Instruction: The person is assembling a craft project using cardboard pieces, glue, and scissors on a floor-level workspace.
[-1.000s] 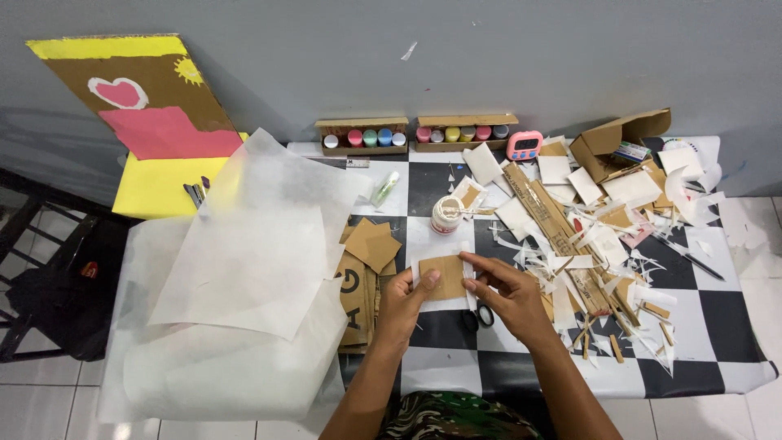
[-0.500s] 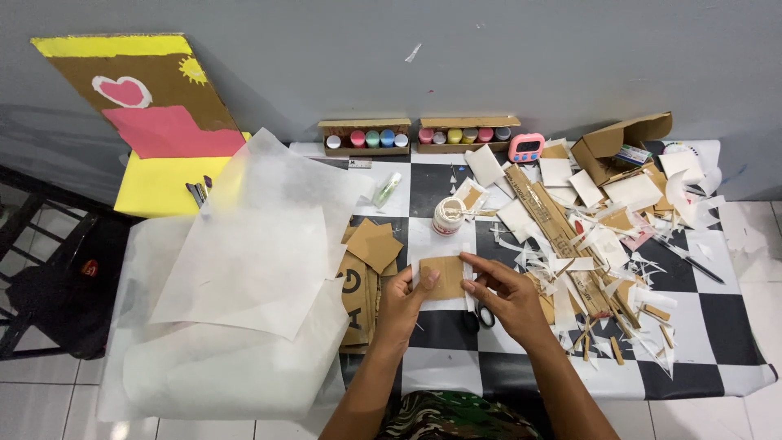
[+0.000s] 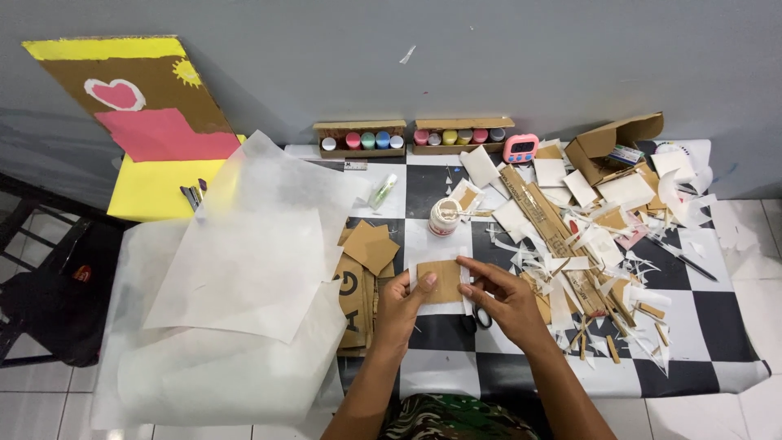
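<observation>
Cardboard square (image 3: 441, 281): small, brown, flat, backed by a white paper piece (image 3: 440, 308) showing at its edges; held just above the checkered table (image 3: 700, 326), near the front edge, between both hands
Left hand (image 3: 401, 303): fingers curled, thumb on the square's left edge, pinching it
Right hand (image 3: 503, 295): fingers extended, fingertips (image 3: 464, 262) pressed on the square's upper right corner; thumb side partly hidden
Scissors (image 3: 481, 314): dark handles, lying on the table under the right hand, mostly covered
Glue jar (image 3: 444, 217): white, upright, just beyond the square
Cardboard stack (image 3: 363, 269): brown sheets, left of the hands, partly overlapping
Translucent paper sheets (image 3: 244, 261): large, spread over the table's left part and hanging off it
Paint pot trays (image 3: 411, 137): two cardboard trays of coloured pots against the grey wall
Pink timer (image 3: 520, 148): beside the right tray
Scrap heap (image 3: 586, 236): cardboard strips and white offcuts, right of the hands
Open box (image 3: 611, 138): brown, far right corner
Painted board (image 3: 138, 106): yellow, brown and pink, with a heart, leaning on the wall at left
</observation>
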